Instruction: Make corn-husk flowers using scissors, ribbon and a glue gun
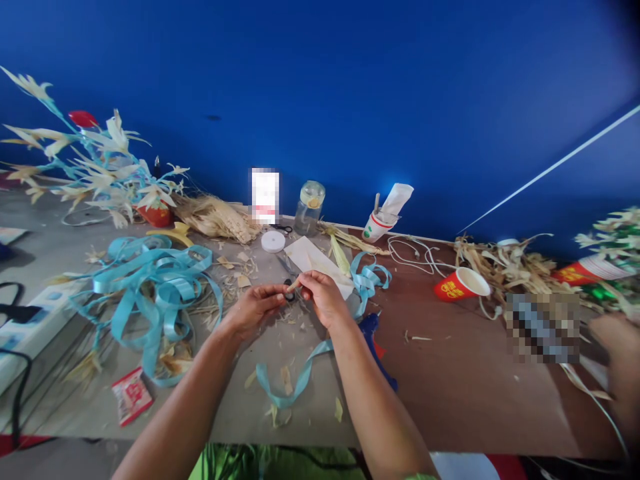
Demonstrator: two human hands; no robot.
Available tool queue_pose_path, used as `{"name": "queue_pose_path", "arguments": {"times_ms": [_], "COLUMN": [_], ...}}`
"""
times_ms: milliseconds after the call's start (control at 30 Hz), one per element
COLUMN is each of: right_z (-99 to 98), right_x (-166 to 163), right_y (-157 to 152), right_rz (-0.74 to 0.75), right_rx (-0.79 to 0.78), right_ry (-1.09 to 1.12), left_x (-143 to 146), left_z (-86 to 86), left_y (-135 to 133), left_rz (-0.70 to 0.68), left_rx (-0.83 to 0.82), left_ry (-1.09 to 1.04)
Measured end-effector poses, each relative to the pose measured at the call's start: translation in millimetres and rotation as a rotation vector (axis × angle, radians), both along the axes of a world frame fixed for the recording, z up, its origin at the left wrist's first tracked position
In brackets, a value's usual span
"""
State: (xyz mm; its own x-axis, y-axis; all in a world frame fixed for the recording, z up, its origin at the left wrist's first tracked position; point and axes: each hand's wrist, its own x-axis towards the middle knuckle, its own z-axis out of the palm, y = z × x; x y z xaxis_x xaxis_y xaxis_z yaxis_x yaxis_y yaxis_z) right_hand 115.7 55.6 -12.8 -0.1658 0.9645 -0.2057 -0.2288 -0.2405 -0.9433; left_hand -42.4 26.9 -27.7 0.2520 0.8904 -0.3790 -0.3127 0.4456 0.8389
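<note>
Above counter (450, 387): left hand (256, 308), right hand (324, 298) pinched husk piece (294, 285), fingers narrow on both ends. Seemingly dry husk: light, brittle, needed gentle end grip.

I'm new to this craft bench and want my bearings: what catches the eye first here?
The deep blue wall fills the background, and a big tangle of light blue ribbon sprawls at the left. At centre, the left hand and right hand pinch a small pale husk strip between them; a red paper cup lies on its side to the right.
</note>
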Motion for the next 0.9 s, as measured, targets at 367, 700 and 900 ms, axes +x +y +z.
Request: {"name": "queue_pose_path", "arguments": {"times_ms": [367, 700, 900], "right_z": [-1.8, -0.6, 0.0], "right_x": [-0.1, -0.6, -1.3], "right_y": [0.0, -0.4, 0.7], "right_rz": [0.026, 0.021, 0.008], "right_rx": [-0.022, -0.039, -0.027], "right_ry": [0.002, 0.023, 0.019], "left_x": [0.0, -3.7, 0.7], "left_z": [3.0, -2.6, 5.8], "left_y": [-0.1, 1.9, -0.2], "left_rz": [-0.033, -0.088, 0.020], "left_rx": [0.026, 0.090, 0.028], "left_ry": [0.049, 0.117, 0.027]}}
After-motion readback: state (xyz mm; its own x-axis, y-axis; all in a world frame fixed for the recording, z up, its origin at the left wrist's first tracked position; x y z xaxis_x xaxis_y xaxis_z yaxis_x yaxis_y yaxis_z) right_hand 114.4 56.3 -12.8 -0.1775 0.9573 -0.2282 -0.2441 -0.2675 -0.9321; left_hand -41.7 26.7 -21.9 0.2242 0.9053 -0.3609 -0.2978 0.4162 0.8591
